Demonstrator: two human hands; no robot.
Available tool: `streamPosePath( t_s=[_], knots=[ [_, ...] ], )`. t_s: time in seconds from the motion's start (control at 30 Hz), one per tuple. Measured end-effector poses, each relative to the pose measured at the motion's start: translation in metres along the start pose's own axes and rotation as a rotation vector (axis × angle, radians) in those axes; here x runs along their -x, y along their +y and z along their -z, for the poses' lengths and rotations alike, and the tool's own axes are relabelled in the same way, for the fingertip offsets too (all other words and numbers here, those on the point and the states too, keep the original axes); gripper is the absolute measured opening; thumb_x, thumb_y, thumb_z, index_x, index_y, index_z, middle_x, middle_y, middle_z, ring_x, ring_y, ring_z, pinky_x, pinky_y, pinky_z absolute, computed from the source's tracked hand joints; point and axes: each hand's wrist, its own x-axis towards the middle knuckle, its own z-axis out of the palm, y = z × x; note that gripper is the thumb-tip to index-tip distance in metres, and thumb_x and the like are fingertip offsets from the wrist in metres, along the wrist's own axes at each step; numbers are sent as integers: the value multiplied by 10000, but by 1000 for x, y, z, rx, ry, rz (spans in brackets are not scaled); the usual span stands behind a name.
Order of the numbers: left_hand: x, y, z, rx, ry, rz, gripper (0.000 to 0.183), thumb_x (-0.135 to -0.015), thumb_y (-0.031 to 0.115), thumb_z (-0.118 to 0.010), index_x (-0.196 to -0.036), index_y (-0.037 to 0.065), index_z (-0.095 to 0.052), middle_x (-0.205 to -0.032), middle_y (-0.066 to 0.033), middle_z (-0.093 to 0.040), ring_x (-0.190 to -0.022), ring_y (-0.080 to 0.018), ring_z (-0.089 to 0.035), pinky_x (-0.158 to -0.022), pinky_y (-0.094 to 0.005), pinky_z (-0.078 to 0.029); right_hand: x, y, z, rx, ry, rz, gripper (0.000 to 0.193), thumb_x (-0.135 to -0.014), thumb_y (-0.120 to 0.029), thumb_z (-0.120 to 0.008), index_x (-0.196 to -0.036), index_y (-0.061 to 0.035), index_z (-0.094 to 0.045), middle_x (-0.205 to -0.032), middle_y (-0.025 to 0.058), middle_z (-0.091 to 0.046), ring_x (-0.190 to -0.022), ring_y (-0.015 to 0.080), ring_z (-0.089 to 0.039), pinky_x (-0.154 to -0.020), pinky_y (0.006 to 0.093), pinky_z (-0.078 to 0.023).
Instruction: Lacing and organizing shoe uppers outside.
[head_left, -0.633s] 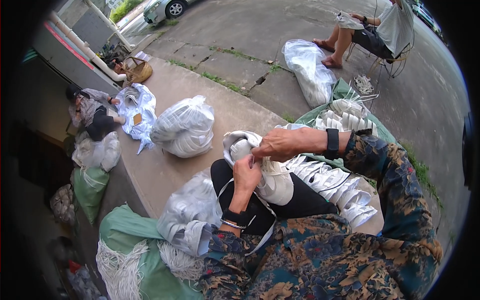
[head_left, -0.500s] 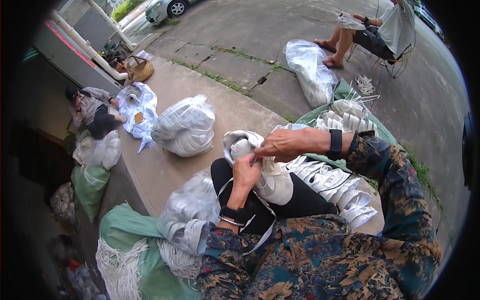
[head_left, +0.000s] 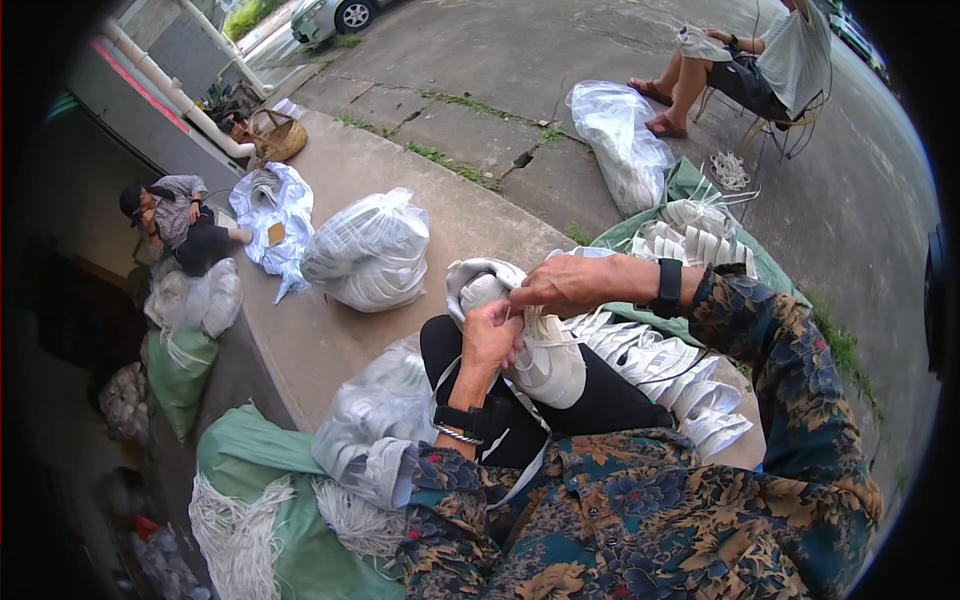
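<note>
A white and beige sneaker (head_left: 553, 372) rests on my lap, its toe toward me. My left hand (head_left: 487, 338) is closed at the left side of its lace opening, fingertips pinching the shoelace. From the other side my right hand (head_left: 568, 284) reaches over the sneaker, thumb and finger pinched on the lace close to the left fingertips. The pinched bit of lace is mostly hidden by the fingers. A loose end of the white shoelace (head_left: 526, 481) hangs down across my dark trousers.
White shoe pieces (head_left: 665, 365) lie in a row at my right, beside a green sack (head_left: 770, 262). Clear bags (head_left: 368, 250) stand ahead and at my left. Bundled laces (head_left: 238, 525) lie on another green sack. Two people sit farther off.
My left hand has shifted slightly, its fingers now turned more toward the right fingertips. The sneaker stays in place. The seated person at the far left has raised their upper body.
</note>
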Motion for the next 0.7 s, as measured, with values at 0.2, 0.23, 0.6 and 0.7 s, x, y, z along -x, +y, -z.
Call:
streamPosePath(
  t_s=[0.2,0.23,0.6,0.7],
  knots=[
    [-1,-1,-1,20,1,-4,134,-809,63,-569,-923,4,-606,-549,-32,-550,-357,-78,-461,-288,-194,-317,-7,-6,10,-44,-103,-102,265,-716,-20,-601,-975,-38,-550,-809,180,-624,-803,356,-603,-663,442,-455],
    [-2,-1,-1,20,2,-6,128,-810,67,-570,-915,3,-605,-549,-33,-551,-356,-79,-464,-285,-195,-319,-9,-6,12,-61,-130,-131,237,-718,-19,-595,-952,-36,-559,-809,180,-623,-799,356,-602,-662,441,-453],
    [-2,-4,3,13,-29,-6,109,-808,68,-565,-894,7,-593,-543,-37,-553,-352,-86,-476,-280,-195,-335,-16,-7,15,-120,-195,-179,202,-707,-41,-612,-907,-38,-583,-802,175,-626,-779,358,-601,-659,444,-449],
    [-5,-3,0,-26,-56,1,120,-807,63,-560,-906,8,-596,-543,-39,-554,-351,-88,-477,-282,-196,-341,-12,-6,12,-144,-143,-137,191,-705,-66,-623,-890,-36,-588,-783,177,-625,-772,356,-602,-656,439,-451]
  ],
)
